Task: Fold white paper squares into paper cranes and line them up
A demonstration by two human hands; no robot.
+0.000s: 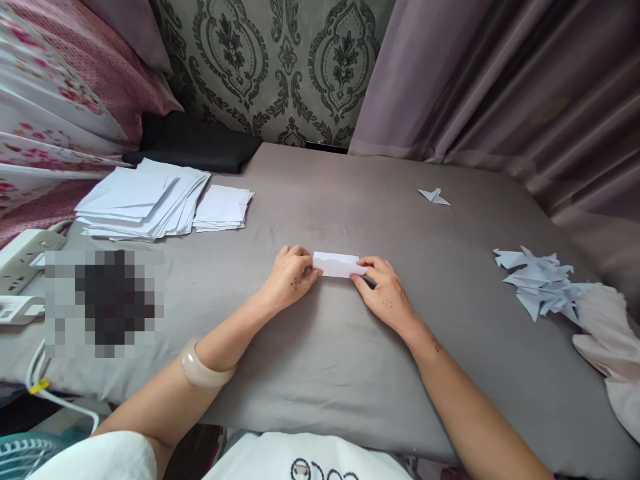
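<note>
A small white sheet of paper (336, 265), folded into a narrow strip, is held just above or on the grey cloth in front of me. At its left end my left hand (294, 277) pinches it between thumb and fingers. The opposite end is gripped by my right hand (384, 288), thumb on the near side. A lengthwise fold edge shows along the strip. Whether the strip rests on the cloth I cannot tell.
Stacks of white paper, a large one (145, 203) and a smaller one (223, 208), lie at the left. One folded paper piece (435, 196) sits far right; several more form a pile (543, 280) beside a pale cloth (603, 333). Power strips (25, 257) stand at the left edge.
</note>
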